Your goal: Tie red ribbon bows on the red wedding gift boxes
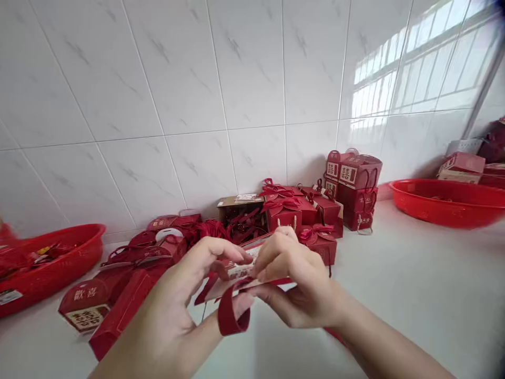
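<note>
Between my two hands is a small red and cream cardboard gift box (240, 270) with printed characters, held above the counter. My left hand (173, 305) grips it from the left, with the fingers bent over its top and the thumb below. A dark red strip (226, 315) curls in a loop at that thumb; I cannot tell whether it is a ribbon or part of the card. My right hand (298, 273) is closed at the box's near right edge, thumb and fingers pinching there. The fingers hide much of the box.
Red gift boxes (284, 216) with bows stand along the tiled wall, beside stacked boxes (357, 197). Folded red boxes (130, 295) lie at left. Red plastic baskets (51, 273) stand at far left and, as another red basket (445, 210), at right. An open carton (226, 202) holds ribbons.
</note>
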### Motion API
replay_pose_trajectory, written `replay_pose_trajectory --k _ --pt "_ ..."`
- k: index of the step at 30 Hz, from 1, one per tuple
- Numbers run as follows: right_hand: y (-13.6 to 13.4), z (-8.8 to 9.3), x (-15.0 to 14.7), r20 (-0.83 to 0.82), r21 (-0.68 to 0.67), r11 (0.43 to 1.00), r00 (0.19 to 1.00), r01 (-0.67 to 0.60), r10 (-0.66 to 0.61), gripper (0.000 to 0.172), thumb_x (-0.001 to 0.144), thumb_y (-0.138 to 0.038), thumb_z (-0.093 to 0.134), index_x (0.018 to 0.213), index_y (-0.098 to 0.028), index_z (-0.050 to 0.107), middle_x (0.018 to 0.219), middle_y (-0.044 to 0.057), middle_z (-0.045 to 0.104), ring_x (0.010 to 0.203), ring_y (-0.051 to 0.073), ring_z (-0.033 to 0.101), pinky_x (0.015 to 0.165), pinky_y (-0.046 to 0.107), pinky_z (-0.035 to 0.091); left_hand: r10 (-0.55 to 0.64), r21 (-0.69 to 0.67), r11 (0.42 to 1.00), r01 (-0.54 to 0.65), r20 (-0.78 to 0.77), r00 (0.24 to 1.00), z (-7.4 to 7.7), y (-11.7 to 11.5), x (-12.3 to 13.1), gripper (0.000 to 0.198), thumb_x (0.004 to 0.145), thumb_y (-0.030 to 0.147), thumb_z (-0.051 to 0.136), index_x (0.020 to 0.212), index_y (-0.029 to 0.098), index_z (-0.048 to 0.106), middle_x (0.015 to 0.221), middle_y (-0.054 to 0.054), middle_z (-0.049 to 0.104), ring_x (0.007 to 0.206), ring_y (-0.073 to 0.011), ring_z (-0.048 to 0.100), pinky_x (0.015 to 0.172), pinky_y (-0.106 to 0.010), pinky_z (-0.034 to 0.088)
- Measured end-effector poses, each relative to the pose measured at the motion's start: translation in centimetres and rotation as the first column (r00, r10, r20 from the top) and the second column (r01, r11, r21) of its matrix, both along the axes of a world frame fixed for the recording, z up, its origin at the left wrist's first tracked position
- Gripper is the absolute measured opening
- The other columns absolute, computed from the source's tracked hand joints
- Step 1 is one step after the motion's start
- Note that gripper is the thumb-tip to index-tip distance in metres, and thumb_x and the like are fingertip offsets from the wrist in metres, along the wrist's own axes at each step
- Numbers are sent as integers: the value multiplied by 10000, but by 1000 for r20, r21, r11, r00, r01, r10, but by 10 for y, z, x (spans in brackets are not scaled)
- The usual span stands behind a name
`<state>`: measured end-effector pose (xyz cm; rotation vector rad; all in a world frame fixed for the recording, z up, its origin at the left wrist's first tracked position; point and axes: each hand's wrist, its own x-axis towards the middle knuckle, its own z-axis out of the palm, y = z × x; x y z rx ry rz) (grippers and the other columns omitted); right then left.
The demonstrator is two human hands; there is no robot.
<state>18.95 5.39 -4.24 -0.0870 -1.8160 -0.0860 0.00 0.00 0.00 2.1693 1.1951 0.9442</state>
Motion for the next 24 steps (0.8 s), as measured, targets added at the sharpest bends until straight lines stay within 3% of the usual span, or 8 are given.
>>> replay_pose_trajectory --k 5,11,18,24 --pt "7 -5 0 46 -5 993 992 122 -121 206 815 -117 607 833 -201 419 746 -13 605 671 107 560 662 310 354 175 1 985 -175 79 981 -1 11 11 281 715 402 716 930 283 577 921 -10 685 885 -212 672 669 -219 580" --pt "13 -9 -2 30 -28 979 979 200 -200 203 845 -137 571 800 -203 385 728 -18 569 673 108 541 667 296 346 364 -130 930 -343 202 909 1 11 24 388 643 462 755 943 281 590 893 -20 714 761 -209 684 603 -238 568" --pt "13 -10 -4 79 -88 964 966 252 -245 148 832 -140 502 777 -199 379 738 2 559 661 120 492 656 293 319 363 -204 927 -314 277 890 1 18 28 485 627 405 784 1017 258 537 977 -12 701 848 -167 682 683 -180 564" --pt "14 -8 -2 84 -180 960 976 214 -202 130 809 -155 524 774 -193 406 768 6 581 700 124 516 677 297 317 255 -156 963 -222 243 936 -2 32 16 511 598 359 816 983 262 494 893 -19 712 760 -194 702 601 -232 598"
